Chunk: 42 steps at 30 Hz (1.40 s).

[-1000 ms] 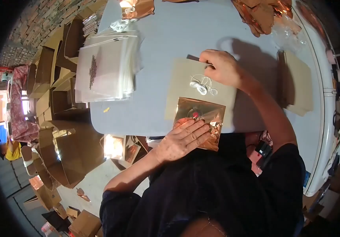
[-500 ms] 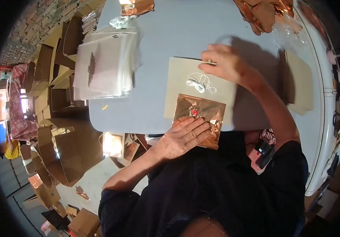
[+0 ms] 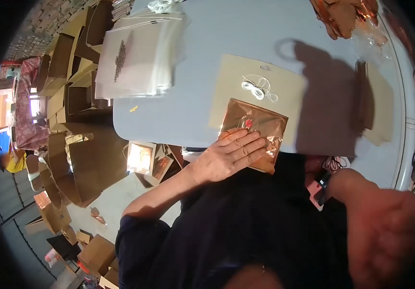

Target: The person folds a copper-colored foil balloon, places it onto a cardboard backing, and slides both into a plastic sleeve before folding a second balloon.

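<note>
Packet [image 3: 268, 118] of shiny copper-coloured film, a small red spot showing on it, lies over the near edge of a beige card [image 3: 232, 79] and juts past the surface [image 3: 145, 126]. Of the hands, the left one [image 3: 227, 156] rests flat on it, fingers straight and close together. The right one [image 3: 390, 221] is raised near the camera, too blurred to tell its grip, though it seems apart from the packet. White cord [image 3: 254, 89] lies looped on the card; clear bags [image 3: 137, 60] are stacked to the left.
</note>
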Available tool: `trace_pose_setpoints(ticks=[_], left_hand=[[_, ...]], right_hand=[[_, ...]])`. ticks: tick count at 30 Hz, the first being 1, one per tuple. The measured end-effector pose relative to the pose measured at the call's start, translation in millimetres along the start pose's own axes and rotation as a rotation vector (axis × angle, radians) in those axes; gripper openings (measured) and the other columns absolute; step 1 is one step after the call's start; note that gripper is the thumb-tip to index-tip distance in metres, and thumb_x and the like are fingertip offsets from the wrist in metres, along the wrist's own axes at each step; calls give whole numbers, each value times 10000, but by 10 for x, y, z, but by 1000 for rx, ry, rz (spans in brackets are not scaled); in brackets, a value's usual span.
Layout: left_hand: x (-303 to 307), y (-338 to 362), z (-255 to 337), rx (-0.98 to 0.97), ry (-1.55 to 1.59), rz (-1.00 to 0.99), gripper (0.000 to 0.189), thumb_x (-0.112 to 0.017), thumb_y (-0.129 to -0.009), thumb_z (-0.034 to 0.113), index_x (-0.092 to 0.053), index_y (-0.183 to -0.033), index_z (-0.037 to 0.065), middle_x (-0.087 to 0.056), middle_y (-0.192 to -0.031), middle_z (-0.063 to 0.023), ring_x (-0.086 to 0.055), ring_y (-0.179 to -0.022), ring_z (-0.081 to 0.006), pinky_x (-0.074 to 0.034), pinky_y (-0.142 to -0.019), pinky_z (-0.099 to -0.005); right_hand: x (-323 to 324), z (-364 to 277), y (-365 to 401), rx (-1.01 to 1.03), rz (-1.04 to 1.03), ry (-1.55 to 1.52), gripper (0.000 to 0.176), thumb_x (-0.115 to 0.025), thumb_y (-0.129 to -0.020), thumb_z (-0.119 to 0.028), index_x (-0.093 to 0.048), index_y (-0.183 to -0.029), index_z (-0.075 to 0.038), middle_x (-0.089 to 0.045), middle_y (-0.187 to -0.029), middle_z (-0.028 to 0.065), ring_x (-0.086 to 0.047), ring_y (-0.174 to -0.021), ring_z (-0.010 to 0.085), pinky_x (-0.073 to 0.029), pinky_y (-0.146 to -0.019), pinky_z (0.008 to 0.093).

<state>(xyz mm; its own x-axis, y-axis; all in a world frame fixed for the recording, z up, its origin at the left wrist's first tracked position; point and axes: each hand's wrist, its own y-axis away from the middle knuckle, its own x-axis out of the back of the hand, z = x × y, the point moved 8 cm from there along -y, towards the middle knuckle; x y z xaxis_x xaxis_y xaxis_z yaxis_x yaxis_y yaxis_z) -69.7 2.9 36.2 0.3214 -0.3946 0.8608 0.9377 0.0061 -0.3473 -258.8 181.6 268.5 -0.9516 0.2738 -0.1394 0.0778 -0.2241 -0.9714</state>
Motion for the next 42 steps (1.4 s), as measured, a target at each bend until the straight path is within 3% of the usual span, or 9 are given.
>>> trace_pose_setpoints(ticks=[1, 2, 4, 16, 26, 29, 33, 36, 42], left_hand=[[16, -9, 1, 4, 17, 11, 445, -603, -900, 97, -692, -1336, 100, -604, -1477, -61, -533, -1408, -224, -392, -1221, -389], [20, -10, 6, -2, 10, 13, 451, -603, -896, 99, -686, -1340, 94, -603, -1476, -59, -530, -1408, -225, -391, -1219, -395], [18, -19, 15, -14, 2, 24, 466, -605, -887, 101, -674, -1347, 81, -601, -1473, -53, -524, -1410, -228, -391, -1216, -408], [50, -63, 37, 35, -51, 19, 421, -689, -860, 69, -729, -1275, 125, -643, -1430, -29, -555, -1383, -191, -439, -1187, -375], [56, -63, 55, 48, -26, 29, 401, -690, -871, 68, -729, -1267, 117, -655, -1411, -29, -573, -1365, -201, -457, -1171, -390], [79, -81, 35, 49, -3, 20, 402, -689, -873, 73, -728, -1271, 119, -658, -1407, -33, -573, -1366, -207, -455, -1173, -391], [154, -91, 13, 64, 59, 15, 433, -658, -862, 83, -709, -1292, 108, -659, -1397, -42, -579, -1355, -206, -450, -1178, -393], [171, -109, -6, 74, 100, -7, 442, -643, -855, 85, -704, -1293, 98, -668, -1380, -47, -591, -1338, -209, -453, -1173, -394], [158, -150, -18, 93, 123, -19, 393, -693, -871, 109, -731, -1261, 98, -686, -1357, -49, -598, -1334, -214, -455, -1172, -401]], right_hand=[[-175, -33, 8, -218, -265, 84, 307, -541, -963, -450, -657, -986, -166, -617, -757, -48, -551, -599, 136, -438, -615, 348], [-148, -233, -103, -172, -191, 207, 199, -668, -851, -341, -689, -924, -157, -634, -743, 9, -589, -599, 186, -485, -607, 342], [-278, -137, -276, -357, -103, 370, 141, -725, -718, -163, -593, -764, -143, -574, -685, 25, -563, -552, 193, -474, -563, 297], [-426, -179, -524, -278, -163, 362, 227, -725, -717, -114, -626, -920, -130, -611, -831, 54, -603, -734, 238, -505, -675, 350], [-442, -63, -362, -372, -234, 288, 344, -726, -716, -73, -654, -1049, -118, -641, -953, 78, -635, -886, 276, -531, -769, 394], [-415, 277, -7, -626, -384, 344, 382, -726, -715, -60, -662, -1088, -115, -650, -990, 85, -645, -931, 288, -539, -797, 407], [-566, 654, 1184, -983, -873, 511, 433, -726, -715, -44, -673, -1140, -110, -663, -1039, 95, -658, -992, 303, -549, -835, 425], [-441, 484, 1997, -1007, -1100, 556, 447, -719, -749, -1, -645, -1181, -90, -627, -1198, 70, -586, -1176, 288, -459, -992, 429], [-501, 163, 2184, -817, -1096, 665, 376, -806, -795, -165, -702, -1146, -83, -632, -1237, 31, -575, -1204, 237, -458, -1010, 421]])
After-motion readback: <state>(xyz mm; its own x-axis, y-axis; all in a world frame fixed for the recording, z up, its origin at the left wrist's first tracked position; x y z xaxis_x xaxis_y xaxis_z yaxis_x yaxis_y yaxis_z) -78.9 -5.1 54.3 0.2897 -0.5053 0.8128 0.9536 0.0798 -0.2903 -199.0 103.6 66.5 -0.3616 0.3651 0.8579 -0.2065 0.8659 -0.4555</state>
